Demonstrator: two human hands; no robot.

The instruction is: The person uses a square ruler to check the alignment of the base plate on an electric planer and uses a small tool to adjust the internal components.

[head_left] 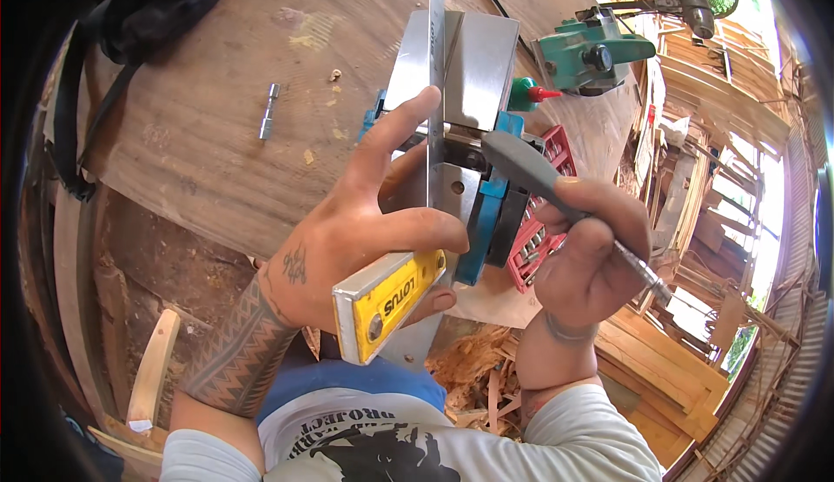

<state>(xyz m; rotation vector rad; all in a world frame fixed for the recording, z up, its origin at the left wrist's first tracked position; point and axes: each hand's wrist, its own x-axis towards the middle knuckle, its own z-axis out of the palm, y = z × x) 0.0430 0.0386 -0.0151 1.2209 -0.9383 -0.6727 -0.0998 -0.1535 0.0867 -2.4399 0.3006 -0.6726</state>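
My left hand [347, 208] grips a try square [395, 301] by its yellow-and-silver stock. Its long steel blade [436, 56] runs away from me over the metal sole [482, 61] of a blue electric hand planer [472, 252], which lies sole up. The index finger rests along the blade. My right hand [595, 260] is closed round a grey-handled tool [526, 162] with a slim shaft and a shiny, ringed metal end. The tool's broad grey end hovers above the planer's right side; whether they touch, I cannot tell.
On the wooden table [208, 135] lies a silver socket piece [270, 110]. Right of the planer are a red socket case [530, 252], a green bottle with a red nozzle [526, 95] and a green power tool [586, 52]. A black bag [165, 9] sits far left; a fan [695, 4] stands beyond.
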